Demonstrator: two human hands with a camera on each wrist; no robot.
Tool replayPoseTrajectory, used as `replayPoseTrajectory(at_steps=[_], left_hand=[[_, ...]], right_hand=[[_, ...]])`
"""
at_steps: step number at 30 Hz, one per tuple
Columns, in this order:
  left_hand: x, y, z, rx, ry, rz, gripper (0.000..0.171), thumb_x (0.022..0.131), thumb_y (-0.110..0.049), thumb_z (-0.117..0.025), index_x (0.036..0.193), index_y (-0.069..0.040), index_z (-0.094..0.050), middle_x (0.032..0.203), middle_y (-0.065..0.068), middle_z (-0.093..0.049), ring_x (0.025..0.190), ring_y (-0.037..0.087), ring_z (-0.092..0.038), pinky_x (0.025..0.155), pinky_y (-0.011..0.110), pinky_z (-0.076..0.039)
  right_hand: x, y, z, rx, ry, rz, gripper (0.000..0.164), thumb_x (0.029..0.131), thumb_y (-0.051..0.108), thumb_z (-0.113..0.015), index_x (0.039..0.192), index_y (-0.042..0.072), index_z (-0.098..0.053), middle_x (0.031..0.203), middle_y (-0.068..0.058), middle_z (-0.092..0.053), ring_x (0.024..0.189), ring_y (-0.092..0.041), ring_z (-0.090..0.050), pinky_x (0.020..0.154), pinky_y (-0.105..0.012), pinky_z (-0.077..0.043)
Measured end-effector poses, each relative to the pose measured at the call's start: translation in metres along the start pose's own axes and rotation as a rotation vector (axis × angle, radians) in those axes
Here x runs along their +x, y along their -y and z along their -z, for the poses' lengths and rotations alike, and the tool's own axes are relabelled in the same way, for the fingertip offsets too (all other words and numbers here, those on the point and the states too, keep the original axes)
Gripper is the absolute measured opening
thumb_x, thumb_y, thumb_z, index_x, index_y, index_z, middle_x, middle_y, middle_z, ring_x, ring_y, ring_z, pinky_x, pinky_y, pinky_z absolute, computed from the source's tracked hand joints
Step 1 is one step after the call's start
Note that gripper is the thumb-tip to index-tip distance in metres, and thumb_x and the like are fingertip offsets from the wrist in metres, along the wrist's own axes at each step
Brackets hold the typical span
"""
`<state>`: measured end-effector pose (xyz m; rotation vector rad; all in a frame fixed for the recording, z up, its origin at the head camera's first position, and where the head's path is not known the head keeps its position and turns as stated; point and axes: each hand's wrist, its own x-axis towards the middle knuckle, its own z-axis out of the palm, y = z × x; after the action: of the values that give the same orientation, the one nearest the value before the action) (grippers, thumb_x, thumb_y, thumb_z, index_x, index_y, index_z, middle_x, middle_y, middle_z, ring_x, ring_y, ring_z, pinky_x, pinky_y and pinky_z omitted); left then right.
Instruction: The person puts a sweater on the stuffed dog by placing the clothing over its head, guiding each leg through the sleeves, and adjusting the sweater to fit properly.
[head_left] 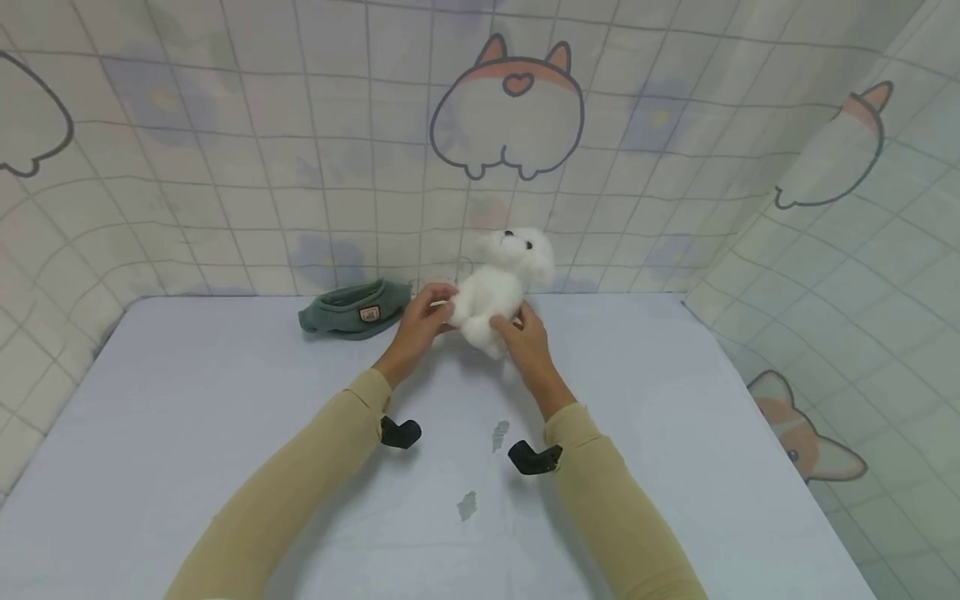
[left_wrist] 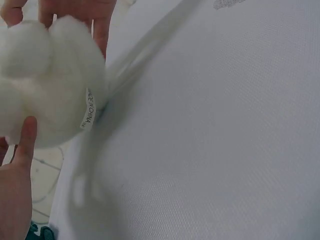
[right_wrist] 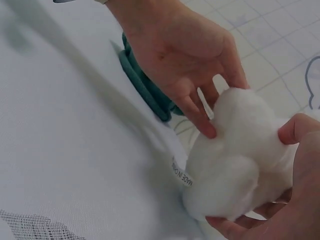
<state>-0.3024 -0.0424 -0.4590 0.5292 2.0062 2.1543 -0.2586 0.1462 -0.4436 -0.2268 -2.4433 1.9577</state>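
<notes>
A white plush dog (head_left: 491, 292) is held just above the far edge of the table, tilted with its face up and toward the right. My left hand (head_left: 422, 327) pinches one side of it between thumb and fingers. On the other side my right hand (head_left: 527, 346) grips its lower body, the thumb pressed into the fur. In the right wrist view the plush dog (right_wrist: 235, 150) shows its rounded legs and a small printed tag (right_wrist: 181, 172). To the left of my left hand lies a green cloth piece (head_left: 352, 310) with a small patch.
The table (head_left: 225, 417) has a pale cover with two grey worn patches (head_left: 467, 505) near the middle. A checked curtain with cartoon corgis (head_left: 510, 117) hangs behind and along the sides. Black wrist mounts (head_left: 401, 433) stick out from both sleeves.
</notes>
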Motion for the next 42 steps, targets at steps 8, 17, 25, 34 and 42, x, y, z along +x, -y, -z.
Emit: replayPoseTrajectory(at_steps=[8, 17, 25, 34, 42], left_hand=[[-0.001, 0.003, 0.010, 0.157, 0.054, 0.094, 0.052, 0.097, -0.033, -0.058, 0.143, -0.013, -0.044, 0.143, 0.010, -0.049, 0.132, 0.027, -0.048, 0.108, 0.045, -0.043], [-0.003, 0.003, 0.011, 0.232, 0.126, 0.103, 0.054, 0.096, -0.031, -0.060, 0.145, -0.020, -0.044, 0.151, 0.004, -0.043, 0.138, 0.026, -0.042, 0.112, 0.046, -0.038], [-0.004, 0.001, 0.011, 0.310, 0.111, 0.123, 0.054, 0.093, -0.034, -0.063, 0.143, -0.027, -0.045, 0.151, 0.005, -0.044, 0.139, 0.029, -0.042, 0.113, 0.049, -0.036], [-0.005, 0.005, 0.015, 0.296, 0.087, 0.065, 0.056, 0.090, -0.024, -0.069, 0.140, -0.026, -0.045, 0.151, 0.004, -0.042, 0.140, 0.029, -0.040, 0.111, 0.048, -0.039], [-0.003, 0.007, 0.021, 0.338, 0.072, 0.048, 0.055, 0.089, -0.014, -0.070, 0.137, -0.024, -0.044, 0.150, 0.005, -0.043, 0.143, 0.025, -0.035, 0.119, 0.043, -0.028]], right_hand=[[0.003, -0.006, 0.006, 0.024, 0.031, 0.030, 0.063, 0.087, 0.028, -0.061, 0.147, 0.025, -0.040, 0.153, 0.000, -0.040, 0.136, -0.025, -0.046, 0.106, -0.047, -0.044], [0.005, -0.010, 0.005, 0.071, 0.046, 0.079, 0.058, 0.089, 0.020, -0.062, 0.144, 0.022, -0.045, 0.150, -0.002, -0.045, 0.134, -0.025, -0.048, 0.103, -0.047, -0.044], [0.006, -0.010, 0.005, 0.068, 0.088, 0.104, 0.066, 0.087, 0.014, -0.057, 0.149, 0.022, -0.036, 0.155, 0.000, -0.037, 0.141, -0.026, -0.039, 0.114, -0.043, -0.035], [0.009, -0.006, 0.003, -0.024, 0.123, 0.136, 0.071, 0.086, 0.013, -0.056, 0.151, 0.026, -0.032, 0.157, 0.003, -0.033, 0.146, -0.025, -0.031, 0.120, -0.046, -0.024], [0.017, -0.011, 0.000, -0.072, 0.162, 0.103, 0.072, 0.086, 0.010, -0.060, 0.152, 0.020, -0.031, 0.160, -0.001, -0.027, 0.145, -0.028, -0.031, 0.116, -0.043, -0.032]])
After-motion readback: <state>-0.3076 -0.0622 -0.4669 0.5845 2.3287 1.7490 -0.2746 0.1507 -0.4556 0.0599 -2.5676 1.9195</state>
